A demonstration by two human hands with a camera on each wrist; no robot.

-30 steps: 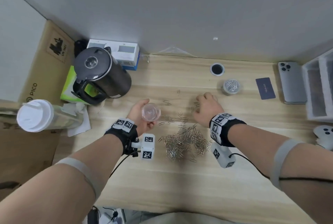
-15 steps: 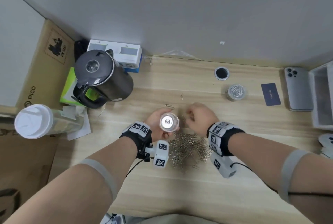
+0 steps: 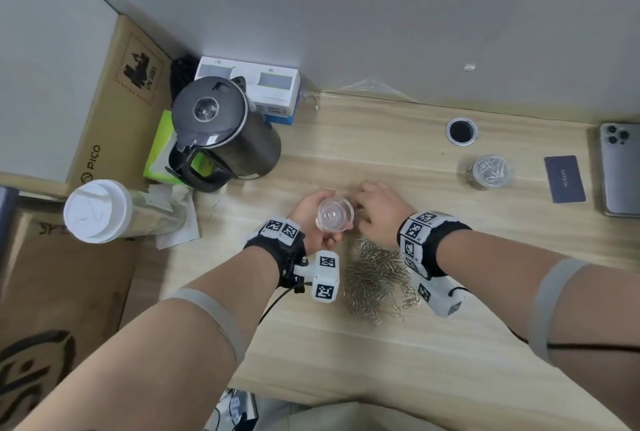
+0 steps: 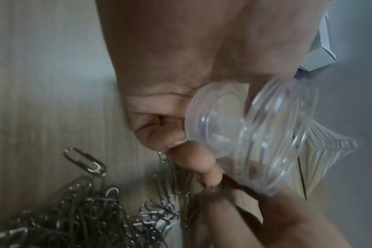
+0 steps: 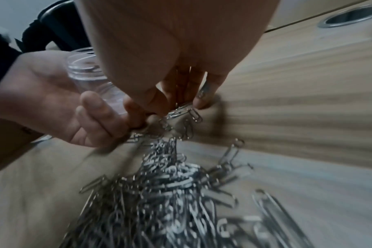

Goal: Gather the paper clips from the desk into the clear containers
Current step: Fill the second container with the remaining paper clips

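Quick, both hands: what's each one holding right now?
Left hand: grips the clear jar.
Right hand: fingers curled, pinching paper clips off the desk.

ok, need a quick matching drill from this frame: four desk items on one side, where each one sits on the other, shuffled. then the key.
Things:
1. empty clear container
2. filled clear container
3. paper clip pile
4. kettle

Places:
A. far left of the desk, beside the cardboard box
B. in the left hand
C. standing on the desk near the dark card
D. on the desk between the two wrists

Pairs: 1-B, 2-C, 3-D, 4-A
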